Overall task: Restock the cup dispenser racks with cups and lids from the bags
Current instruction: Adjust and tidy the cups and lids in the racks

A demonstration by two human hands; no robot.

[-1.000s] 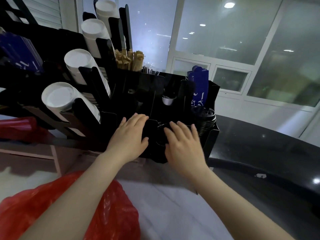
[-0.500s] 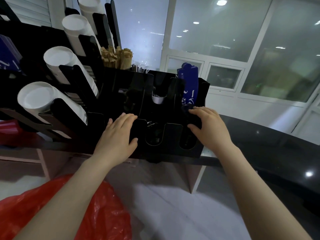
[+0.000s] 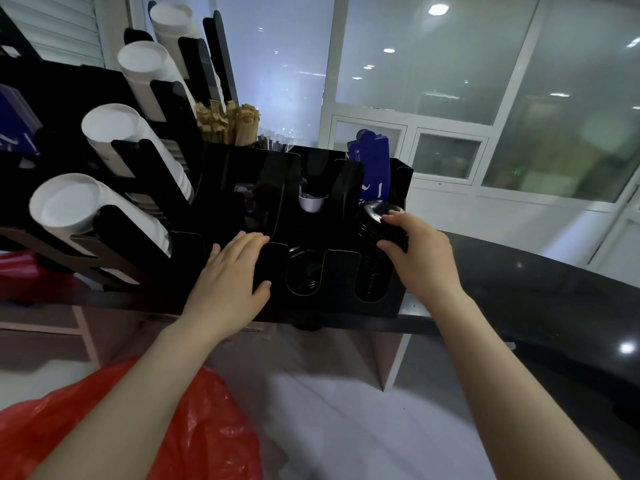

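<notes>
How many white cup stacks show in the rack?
4, in a diagonal row at left: nearest stack, second stack, third stack, farthest stack at the top edge. More may be hidden off frame.

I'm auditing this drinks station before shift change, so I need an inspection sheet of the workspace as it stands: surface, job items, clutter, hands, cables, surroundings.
Surface: glossy black counter with the black organizer at its edge.
Job's things: white cups lie stacked and tilted in the racks at left. A stack of black lids fills the organizer's right slot, and a lower lid stack sits in the middle slot. Red bag at lower left.
Clutter: brown packets and a blue card stand upright behind.
Hands: left hand rests flat on the organizer's front. Right hand grips the stack of black lids, fingers curled round its top.
Cables: nothing seen.
Surroundings: glass partitions reflecting ceiling lights.
</notes>
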